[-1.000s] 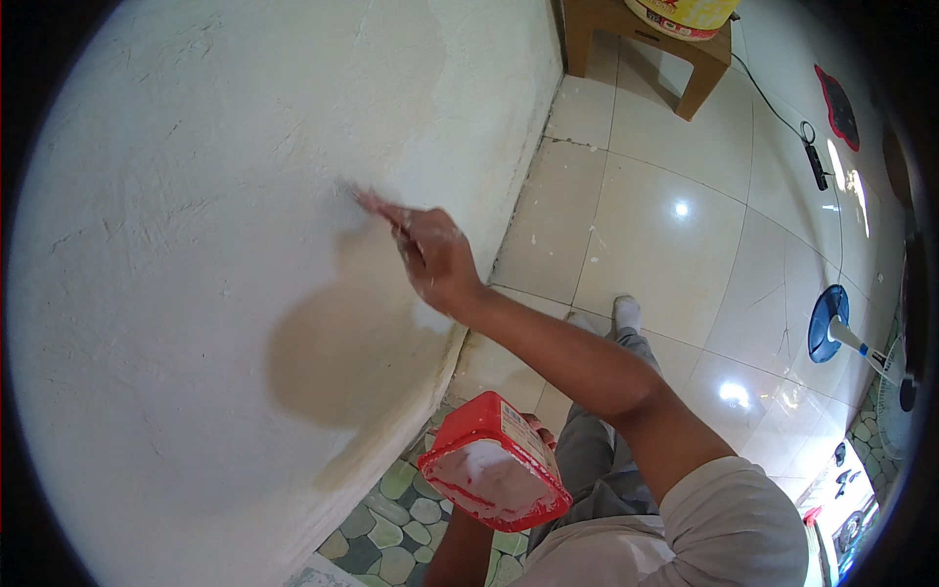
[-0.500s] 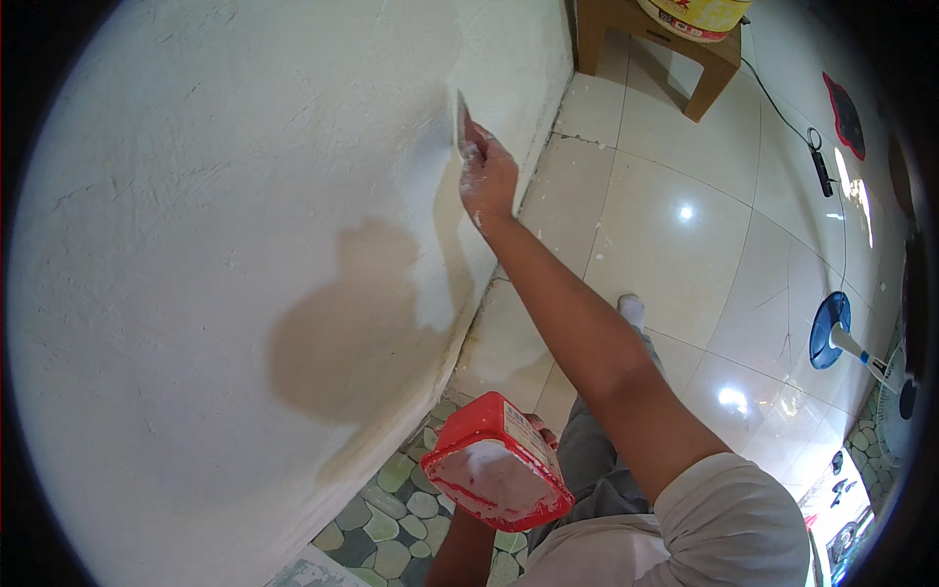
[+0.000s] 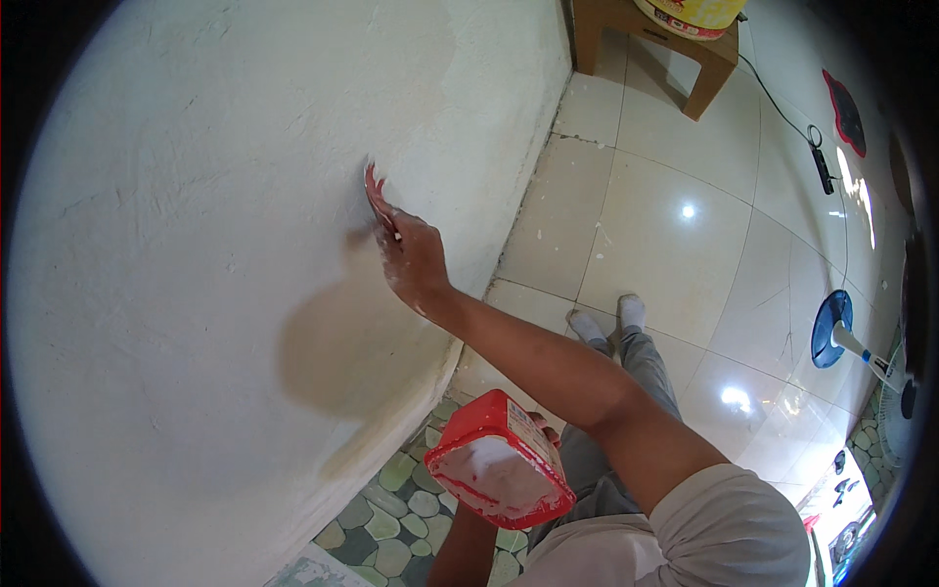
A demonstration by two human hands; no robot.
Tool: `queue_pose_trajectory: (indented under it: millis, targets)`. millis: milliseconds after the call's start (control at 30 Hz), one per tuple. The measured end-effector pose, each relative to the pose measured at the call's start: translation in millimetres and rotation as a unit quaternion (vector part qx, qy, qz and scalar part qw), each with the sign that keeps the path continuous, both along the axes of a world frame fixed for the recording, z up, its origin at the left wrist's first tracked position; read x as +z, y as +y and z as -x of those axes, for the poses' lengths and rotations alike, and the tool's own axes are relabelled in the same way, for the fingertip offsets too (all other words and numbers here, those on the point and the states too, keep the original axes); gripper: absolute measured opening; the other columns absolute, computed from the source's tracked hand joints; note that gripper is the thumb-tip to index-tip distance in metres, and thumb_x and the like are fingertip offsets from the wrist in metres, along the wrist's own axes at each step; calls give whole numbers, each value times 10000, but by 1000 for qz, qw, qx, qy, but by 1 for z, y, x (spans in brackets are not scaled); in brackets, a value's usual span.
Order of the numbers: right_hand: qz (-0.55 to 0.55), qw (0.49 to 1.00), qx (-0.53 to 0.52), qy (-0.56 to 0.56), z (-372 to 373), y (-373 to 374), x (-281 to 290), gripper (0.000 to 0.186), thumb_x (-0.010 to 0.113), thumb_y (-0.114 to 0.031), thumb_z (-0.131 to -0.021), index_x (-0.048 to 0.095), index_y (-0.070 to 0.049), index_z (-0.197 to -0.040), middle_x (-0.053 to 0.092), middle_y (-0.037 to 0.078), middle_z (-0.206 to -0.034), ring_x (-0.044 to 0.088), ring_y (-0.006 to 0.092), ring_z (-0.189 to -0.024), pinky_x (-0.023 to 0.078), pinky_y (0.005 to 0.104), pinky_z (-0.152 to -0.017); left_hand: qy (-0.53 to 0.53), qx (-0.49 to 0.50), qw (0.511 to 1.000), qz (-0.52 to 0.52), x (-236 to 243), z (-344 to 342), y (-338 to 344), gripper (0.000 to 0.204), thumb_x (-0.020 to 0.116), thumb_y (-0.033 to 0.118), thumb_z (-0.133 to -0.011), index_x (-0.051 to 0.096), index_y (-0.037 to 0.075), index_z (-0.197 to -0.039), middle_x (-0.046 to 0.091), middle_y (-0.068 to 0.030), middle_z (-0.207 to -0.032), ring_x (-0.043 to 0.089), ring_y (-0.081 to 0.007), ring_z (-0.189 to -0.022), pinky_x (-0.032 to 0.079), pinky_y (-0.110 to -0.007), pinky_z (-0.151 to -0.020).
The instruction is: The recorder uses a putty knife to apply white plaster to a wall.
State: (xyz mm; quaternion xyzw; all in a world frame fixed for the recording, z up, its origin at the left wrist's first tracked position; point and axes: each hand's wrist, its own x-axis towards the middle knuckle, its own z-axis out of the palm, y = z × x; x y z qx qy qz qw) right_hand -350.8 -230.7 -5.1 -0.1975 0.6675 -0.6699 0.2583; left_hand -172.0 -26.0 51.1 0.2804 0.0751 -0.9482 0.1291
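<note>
My right hand, flecked white, grips a thin, paste-smeared scraper whose blade is against the rough white wall. Lower down, my left hand is wrapped round a red plastic tub, tilted with its open top toward me, with white paste inside and smeared along the rim. My left fingers show at the tub's right side; the rest of that hand is hidden beneath it.
A brown stool holding a yellow bucket stands by the wall. At right are a black power strip with cable, a red-edged mat and a fan. My socked feet stand on tiles; pebble-patterned flooring lies below.
My right hand and scraper swept up and right along the wall, then came back down and left. The left hand and tub have barely moved.
</note>
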Motion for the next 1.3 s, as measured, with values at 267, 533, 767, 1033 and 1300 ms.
queue_pose_trajectory:
  millis: [267,533,767,1033,1300]
  targets:
    - [271,833,25,-481,60,83,-31,283,631,-137,-960,611,-32,-1222,675,44,-1167,634,132,-1041,501,297,-937,14,-51,998,19,-2,24,-5,764,607,553,-885,435,-19,-1362,485,-162,-1307,440,-386,-1281,481,-619,-964]
    - [354,721,51,-594,78,144,-42,330,604,-108,-955,566,-61,-1279,626,75,-1274,610,190,-1159,501,348,-997,9,-85,996,-12,0,40,-9,753,623,581,-860,488,-14,-1299,536,-182,-1259,506,-362,-1222,462,-504,-1023]
    - [354,723,17,-593,87,197,-25,386,602,-127,-956,522,-62,-1328,616,78,-1279,610,207,-1161,505,365,-994,47,-52,998,4,0,49,-6,650,588,511,-915,477,60,-1370,546,-120,-1283,491,-353,-1232,374,-492,-1105]
    - [308,795,-66,-519,112,245,13,488,692,-107,-885,507,-34,-1331,625,84,-1246,613,221,-1141,499,394,-993,-53,27,990,131,-76,35,-53,636,541,514,-931,438,136,-1433,485,-121,-1441,481,-357,-1296,354,-525,-1113]
    - [21,977,41,-210,105,287,112,413,681,26,-871,571,49,-1268,692,132,-1061,658,157,-952,533,306,-877,29,51,989,139,-126,75,-74,692,490,585,-929,428,120,-1437,461,-134,-1464,474,-352,-1306,397,-537,-1078]
